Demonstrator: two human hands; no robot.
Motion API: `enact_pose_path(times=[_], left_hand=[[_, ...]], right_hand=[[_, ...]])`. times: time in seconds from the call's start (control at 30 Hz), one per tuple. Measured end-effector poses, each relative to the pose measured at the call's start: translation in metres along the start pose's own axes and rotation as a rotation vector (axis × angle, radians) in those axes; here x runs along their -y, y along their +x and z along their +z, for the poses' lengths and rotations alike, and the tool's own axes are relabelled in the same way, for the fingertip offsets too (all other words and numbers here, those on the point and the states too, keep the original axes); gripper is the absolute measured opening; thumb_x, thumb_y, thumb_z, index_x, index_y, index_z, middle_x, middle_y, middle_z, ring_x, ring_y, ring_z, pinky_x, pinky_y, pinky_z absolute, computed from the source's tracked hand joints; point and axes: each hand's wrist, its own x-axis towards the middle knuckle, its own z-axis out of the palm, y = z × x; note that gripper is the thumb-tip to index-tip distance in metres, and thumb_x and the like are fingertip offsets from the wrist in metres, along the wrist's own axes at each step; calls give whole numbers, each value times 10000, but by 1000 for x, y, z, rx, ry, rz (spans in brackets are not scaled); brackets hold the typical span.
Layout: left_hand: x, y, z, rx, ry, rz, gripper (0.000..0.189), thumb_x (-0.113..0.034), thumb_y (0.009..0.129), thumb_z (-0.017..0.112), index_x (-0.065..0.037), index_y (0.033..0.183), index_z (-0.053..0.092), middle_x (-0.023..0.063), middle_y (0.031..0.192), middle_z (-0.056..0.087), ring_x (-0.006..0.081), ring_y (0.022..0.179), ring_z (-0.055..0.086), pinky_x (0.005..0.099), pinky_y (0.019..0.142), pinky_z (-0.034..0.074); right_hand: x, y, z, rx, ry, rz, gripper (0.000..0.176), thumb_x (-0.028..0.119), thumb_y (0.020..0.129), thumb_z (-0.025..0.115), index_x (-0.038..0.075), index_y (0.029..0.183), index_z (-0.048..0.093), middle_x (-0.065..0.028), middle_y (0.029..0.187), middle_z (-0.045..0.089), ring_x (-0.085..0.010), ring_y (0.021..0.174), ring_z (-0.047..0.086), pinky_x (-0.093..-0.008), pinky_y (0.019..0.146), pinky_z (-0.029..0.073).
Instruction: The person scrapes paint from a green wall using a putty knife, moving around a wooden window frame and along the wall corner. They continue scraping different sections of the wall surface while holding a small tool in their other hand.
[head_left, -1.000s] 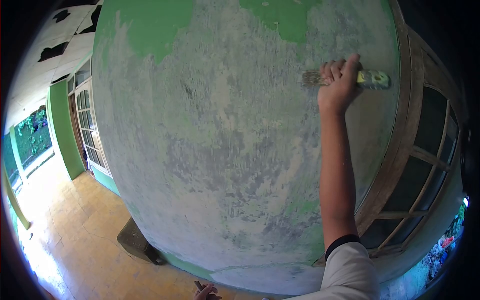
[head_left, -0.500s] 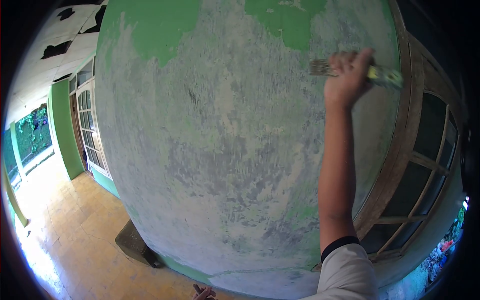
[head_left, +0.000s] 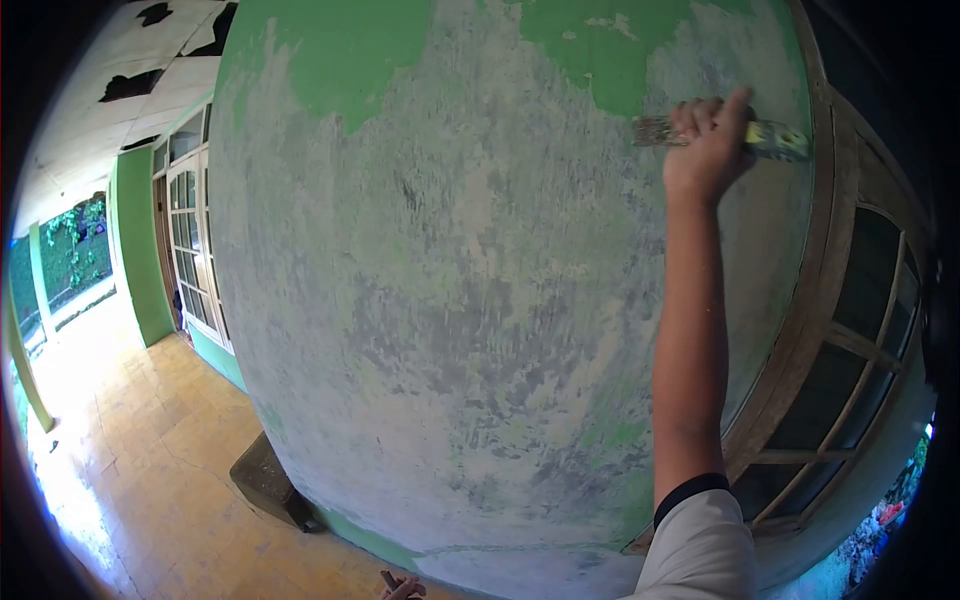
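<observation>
My right hand (head_left: 712,140) is raised high at the upper right, its fingers wrapped round a scraper (head_left: 780,141) with a yellow and green handle. The scraper's worn, stained blade points left against the wall (head_left: 480,300). Green paint remains along the wall's top, above a scraped grey and white surface. At the bottom edge, my left hand (head_left: 404,588) shows only in part, its fingers closed round a thin dark object (head_left: 388,579) whose kind I cannot make out.
A wooden-framed window (head_left: 830,370) stands at the right. A dark block (head_left: 268,483) sits on the yellow tiled floor (head_left: 150,450) against the wall's foot. A glazed door (head_left: 190,245) and a green pillar (head_left: 138,240) are at the left.
The view has shifted a little, so the wall and window appear farther right. My right hand with the scraper also appears slightly farther right, and the scraper is more level.
</observation>
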Motion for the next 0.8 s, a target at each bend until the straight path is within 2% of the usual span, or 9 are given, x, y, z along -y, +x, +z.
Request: enact_pose_path(times=[0.1, 0.17, 0.33, 0.43, 0.5, 0.57, 0.67, 0.73, 0.8], left_hand=[[3, 10, -7, -55, 15, -41, 197, -263, 874, 605, -97, 775, 573, -9, 586, 521, 96, 411, 489, 290, 528, 535], [-1, 5, -2, -53, 25, -32, 196, -267, 872, 608, -98, 777, 573, -11, 579, 514, 93, 401, 473, 288, 524, 532], [2, 8, -8, -24, 41, 4, 194, -267, 871, 608, -99, 783, 572, -15, 590, 510, 86, 381, 427, 287, 517, 526], [2, 3, -6, 2, -17, 61, 171, -243, 881, 593, -83, 821, 586, -8, 639, 526, 88, 397, 424, 287, 521, 526], [7, 9, -19, 33, -29, 52, 159, -223, 888, 582, -67, 864, 594, 4, 685, 545, 94, 425, 449, 287, 535, 529], [12, 15, -30, 48, -63, 55, 149, -214, 891, 576, -66, 893, 598, 11, 709, 550, 96, 433, 452, 289, 543, 531], [18, 23, -43, 40, -81, 39, 147, -206, 894, 569, -71, 943, 602, 26, 762, 562, 98, 444, 461, 298, 564, 537], [22, 29, -51, 21, -63, 24, 151, -207, 894, 569, -77, 963, 602, 34, 792, 570, 97, 445, 467, 305, 575, 542], [23, 34, -61, 129, -74, 16, 193, -222, 885, 581, -73, 1006, 599, 63, 884, 600, 103, 499, 552, 331, 613, 562]], right_hand=[[8, 9, 3, 36, 124, -112, 328, 154, 872, 587, 98, 653, 349, 13, 509, 345, -96, 424, 304, -296, 432, 291], [-18, 10, 2, -99, -116, -79, 343, 177, 877, 599, 115, 655, 345, 23, 535, 327, -97, 454, 298, -301, 476, 308], [2, 19, 13, 30, -65, -61, 333, 157, 861, 609, 117, 654, 351, 23, 533, 329, -91, 445, 298, -293, 477, 308], [8, 31, 6, 44, 85, -125, 319, 132, 852, 621, 95, 670, 362, 30, 548, 360, -74, 436, 291, -278, 437, 293], [-13, 31, 4, -88, -99, -26, 353, 178, 873, 605, 118, 647, 340, 23, 537, 307, -96, 450, 287, -284, 482, 294], [-9, 38, 8, -54, -123, 23, 375, 208, 886, 587, 123, 637, 320, 23, 527, 276, -101, 444, 264, -285, 474, 275], [2, 47, 3, 20, 36, 68, 353, 185, 857, 626, 107, 640, 360, 23, 541, 325, -93, 426, 273, -286, 441, 267], [12, 53, -5, 96, 127, -45, 364, 177, 856, 627, 112, 627, 351, 25, 531, 317, -92, 421, 273, -287, 432, 255], [-7, 46, -1, 59, 51, -9, 375, 183, 857, 628, 113, 619, 347, 24, 523, 312, -93, 417, 268, -291, 430, 253]])
